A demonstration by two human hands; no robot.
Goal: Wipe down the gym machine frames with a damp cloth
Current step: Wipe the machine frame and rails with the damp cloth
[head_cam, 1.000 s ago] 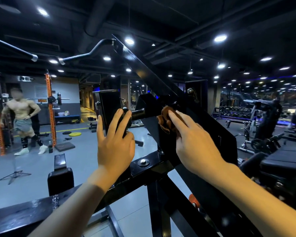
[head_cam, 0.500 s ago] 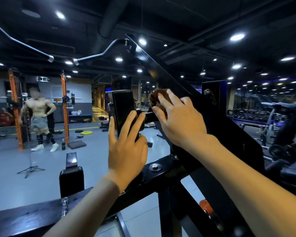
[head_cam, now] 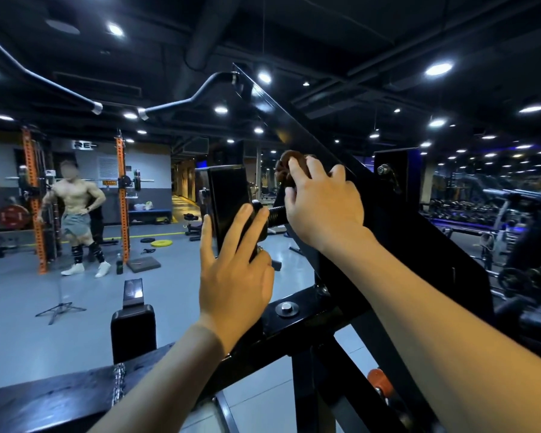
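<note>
The right hand (head_cam: 324,203) grips a bunched brown cloth (head_cam: 289,170) against the slanted black steel frame beam (head_cam: 297,132), partway up it. Below the beam, the left hand (head_cam: 231,276), fingers straight, rests on a black pad (head_cam: 230,201). The cloth looks soft and light (best kept wadded in the palm).

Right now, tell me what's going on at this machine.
A person is wiping a black gym machine frame. The right hand presses a bunched brown cloth against the sloping frame bar, high up near the threaded rod. The left hand rests with straight fingers on the black pad beside it, apparently steadying it. In the background, another person stands by an orange rack.
</note>
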